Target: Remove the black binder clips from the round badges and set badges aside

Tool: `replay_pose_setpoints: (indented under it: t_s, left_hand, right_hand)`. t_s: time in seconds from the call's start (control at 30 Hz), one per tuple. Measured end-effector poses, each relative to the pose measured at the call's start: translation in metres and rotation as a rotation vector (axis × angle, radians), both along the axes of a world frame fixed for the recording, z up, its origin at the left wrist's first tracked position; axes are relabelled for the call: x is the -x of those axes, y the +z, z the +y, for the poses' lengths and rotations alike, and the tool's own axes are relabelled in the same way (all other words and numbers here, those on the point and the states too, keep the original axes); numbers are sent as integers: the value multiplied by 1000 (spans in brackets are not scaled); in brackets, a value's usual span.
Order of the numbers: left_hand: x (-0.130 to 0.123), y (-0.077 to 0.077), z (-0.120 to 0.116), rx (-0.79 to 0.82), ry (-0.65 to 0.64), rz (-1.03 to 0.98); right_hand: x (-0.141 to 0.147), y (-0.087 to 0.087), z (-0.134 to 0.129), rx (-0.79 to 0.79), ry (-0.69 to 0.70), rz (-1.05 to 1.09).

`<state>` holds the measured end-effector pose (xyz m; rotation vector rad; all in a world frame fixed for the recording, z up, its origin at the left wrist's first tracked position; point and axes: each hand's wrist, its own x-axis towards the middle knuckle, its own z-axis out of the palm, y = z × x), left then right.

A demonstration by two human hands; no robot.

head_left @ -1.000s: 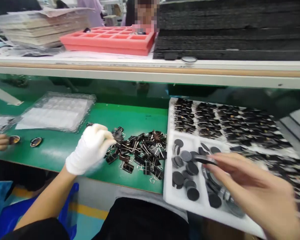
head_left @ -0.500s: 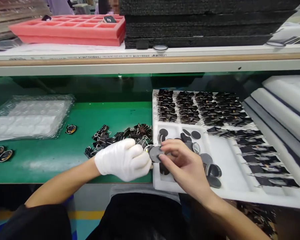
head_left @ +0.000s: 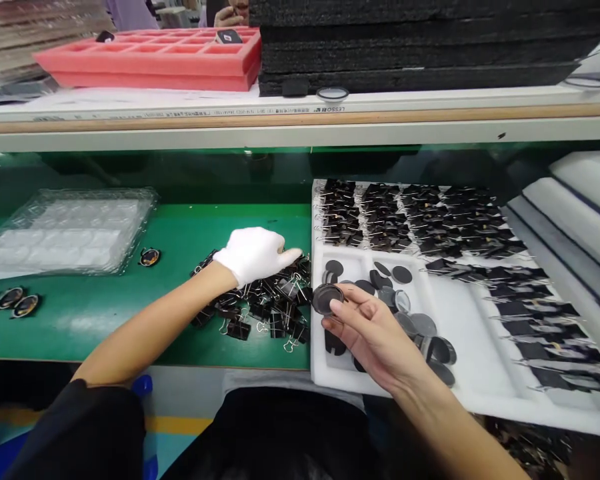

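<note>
My left hand, in a white glove, lies over a pile of black binder clips on the green table. Its thumb points right, while its other fingers are hidden behind the hand and among the clips. Bare and pinched between thumb and fingers, my right hand holds a round dark disc by its right edge. That disc is above the left rim of a white foam tray. Loose dark discs lie in the tray beyond my right hand.
Rows of clipped black pieces fill the tray's back and right side. Clear plastic trays and several small round parts lie at left. A shelf edge crosses behind, carrying red foam and black foam.
My left hand has moved from beside the disc, up and left onto the clips. My right hand still holds a disc, now a little to the right in view. The view has shifted slightly.
</note>
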<state>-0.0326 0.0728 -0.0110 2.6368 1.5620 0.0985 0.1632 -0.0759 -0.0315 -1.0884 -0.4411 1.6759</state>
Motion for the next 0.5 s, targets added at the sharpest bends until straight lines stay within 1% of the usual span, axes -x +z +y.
replay_pose_setpoints:
  t_s: [0.03, 0.07, 0.1, 0.17, 0.23, 0.3, 0.33, 0.37, 0.43, 0.5]
  left_hand:
    - [-3, -1, 2, 45, -12, 2]
    - [-5, 0, 2, 50, -16, -23]
    - [-6, 2, 0, 21, -13, -78]
    - [-3, 9, -8, -66, -38, -267]
    - [2, 18, -20, -86, -164, -483]
    - [7, 24, -32, -17, -337, -633]
    - [10, 25, -38, 14, -399, -671]
    - [11, 26, -42, 26, -432, -687]
    - [14, 25, -50, 9, -441, -680]
    - [16, 23, -57, -4, -417, -632]
  right_hand:
    - [1, 0, 0, -8, -10, 0]
    - [2, 1, 0, -24, -13, -12]
    - [2, 1, 0, -48, -12, -34]
    - [3, 2, -1, -109, 0, -82]
    - [5, 2, -2, -176, 6, -103]
    - [6, 2, -2, -231, 33, -90]
    - [8, 1, -2, -261, 54, -83]
    - [9, 1, -2, -297, 70, -85]
    - [12, 0, -3, -378, 60, -149]
    - [15, 0, -4, -452, 3, -281]
